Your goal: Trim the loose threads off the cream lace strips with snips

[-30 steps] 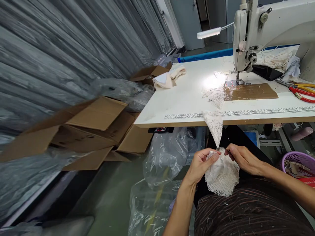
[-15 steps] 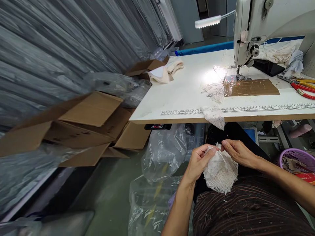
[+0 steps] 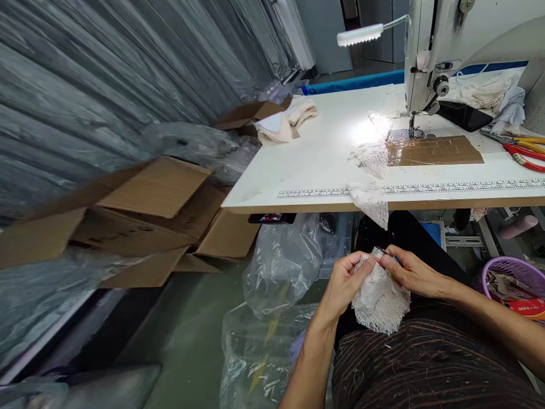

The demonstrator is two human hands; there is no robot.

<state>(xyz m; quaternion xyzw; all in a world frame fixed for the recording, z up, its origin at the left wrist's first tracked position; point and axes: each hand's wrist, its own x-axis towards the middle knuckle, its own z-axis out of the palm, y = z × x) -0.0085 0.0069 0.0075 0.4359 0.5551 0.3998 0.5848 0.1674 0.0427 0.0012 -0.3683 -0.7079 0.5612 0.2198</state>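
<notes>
A piece of white lace fabric (image 3: 381, 309) hangs over my lap, bunched at its upper edge. My left hand (image 3: 347, 278) pinches that edge between thumb and fingers. Close against it, my right hand (image 3: 411, 271) is closed around a small tool (image 3: 397, 261) with a blue part and a thin dark tip; its exact kind is mostly hidden by the fingers. The right fingertips touch the lace beside the left thumb. Above my hands, a strip of lace (image 3: 370, 204) droops over the table's front edge.
A sewing machine (image 3: 419, 62) with a lit lamp (image 3: 360, 35) stands on the white table (image 3: 315, 159). Red-handled pliers (image 3: 522, 158) lie at right. A purple basket (image 3: 489, 272) is beside my right arm. Open cardboard boxes (image 3: 157, 187) and plastic bags (image 3: 283, 261) lie at left.
My right hand has shifted slightly left, closer to my left hand. The blue part and dark tip of the tool now show in it. The lace stays held in my left hand.
</notes>
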